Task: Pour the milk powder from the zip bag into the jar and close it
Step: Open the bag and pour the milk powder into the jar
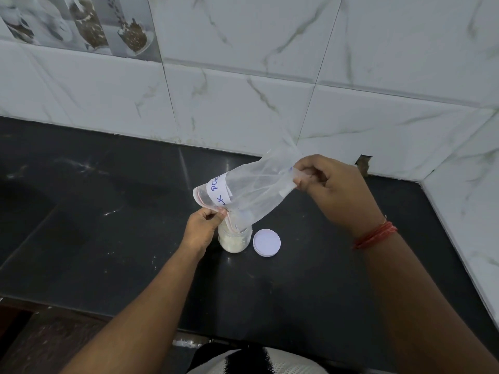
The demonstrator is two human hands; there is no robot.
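You are standing at a black stone countertop (108, 211) that runs back to a wall of white marble-patterned tiles (243, 76), with a decorative tile of jars and grains (81, 25) at the upper left. A chipped gap (363, 164) shows at the base of the wall tiles behind your right hand.

The clear zip bag (259, 190) is the largest thing you are handling. It is tipped mouth-down, its bottom end raised to the right and its red-lined zip opening lowered onto the mouth of the jar. A white label (217, 193) with blue handwriting wraps round the bag near the opening. The bag looks almost empty, with only a little powder near the mouth.

Your right hand (334, 190) pinches the raised bottom end of the bag between thumb and curled fingers; a red thread band (375, 236) circles that wrist. Your left hand (201, 230) pinches the zip edge of the bag at the jar's rim, fingers curled.

The small glass jar (235, 240) stands upright on the countertop, just beside your left hand, holding pale milk powder (232, 242) for most of its height. Its white round lid (266, 242) lies flat on the countertop just to the right of the jar, not on it.
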